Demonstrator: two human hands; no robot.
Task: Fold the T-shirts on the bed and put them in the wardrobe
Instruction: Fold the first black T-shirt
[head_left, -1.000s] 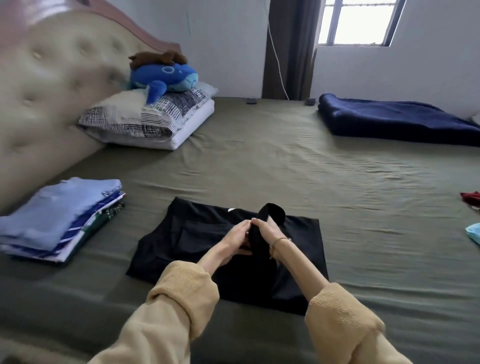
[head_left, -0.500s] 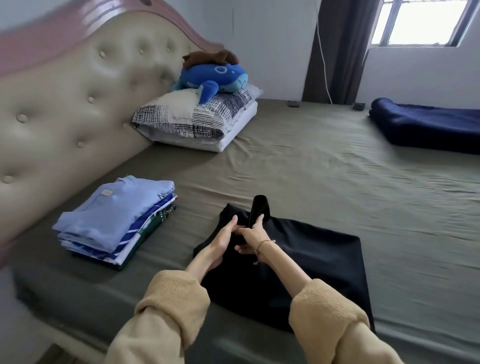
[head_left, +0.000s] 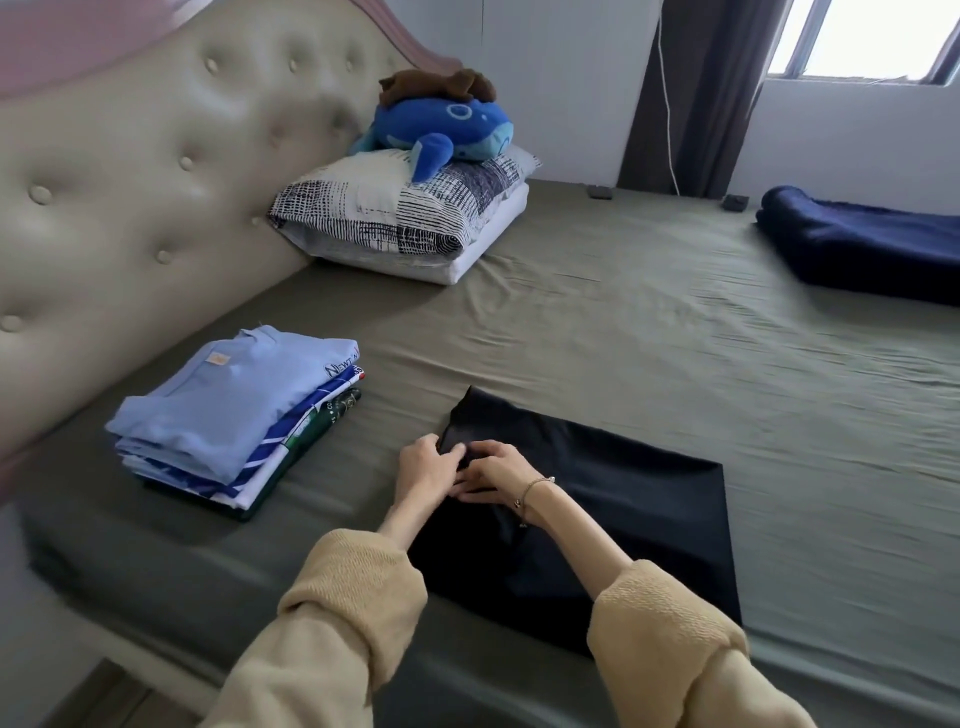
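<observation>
Fingers of both hands are curled onto the left edge of the black T-shirt, pinching a small tuck of cloth between them. Her left hand sits at the outer edge and her right hand lies just beside it, the two touching. My guess is that she is tucking a sleeve in so the side runs straight before the next fold.

That black T-shirt lies flat on the olive bedsheet, near the edge of the bed closest to her, already narrowed to a rough rectangle, so I'd say it is partly folded.

To her left, near the padded headboard, a stack of folded T-shirts waits, a light blue one on top, striped and dark ones below; I can't count them. It seems kept within reach so the black one can join it.

No wardrobe is in sight, so nothing is stored yet. Stacked pillows carry a blue plush toy, and a folded navy blanket lies well apart on the far side.
</observation>
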